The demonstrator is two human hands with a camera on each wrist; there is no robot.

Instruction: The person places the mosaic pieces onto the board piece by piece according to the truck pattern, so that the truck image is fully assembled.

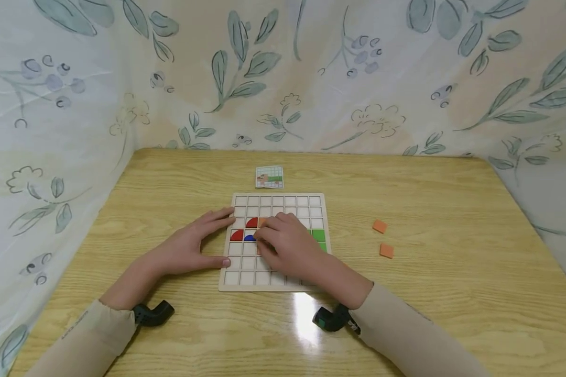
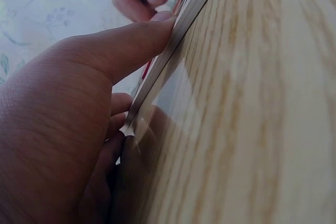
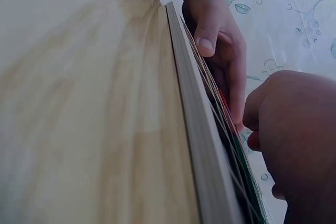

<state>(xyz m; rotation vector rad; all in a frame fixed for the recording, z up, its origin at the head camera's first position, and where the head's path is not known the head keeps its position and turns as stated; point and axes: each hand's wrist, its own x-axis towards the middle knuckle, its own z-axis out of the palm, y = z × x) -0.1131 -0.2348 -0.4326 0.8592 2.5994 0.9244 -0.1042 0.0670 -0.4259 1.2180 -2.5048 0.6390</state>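
Note:
A square wooden grid board [image 1: 238, 263] lies flat on the table. My left hand [image 1: 181, 243] is at its left side, thumb on the near part of the edge and straight fingers at the far part; in the left wrist view the thumb [image 2: 131, 43] presses on the rim. Over the middle of the board, my right hand [image 1: 290, 243] pinches a small orange tile [image 1: 257, 234], largely hidden by the fingers. Beside those fingertips sit two red quarter-round pieces, one a red piece [image 1: 237, 235], and a blue half-round piece [image 1: 250, 237]. Green tiles [image 1: 318, 234] fill cells at the right, partly covered by my right hand.
Two loose orange square tiles, a far tile [image 1: 379, 226] and a near tile [image 1: 387, 251], lie on the table right of the board. Behind the board lies a small pattern card [image 1: 269, 177]. A leaf-print cloth [image 1: 311, 78] hangs along the table's back edge.

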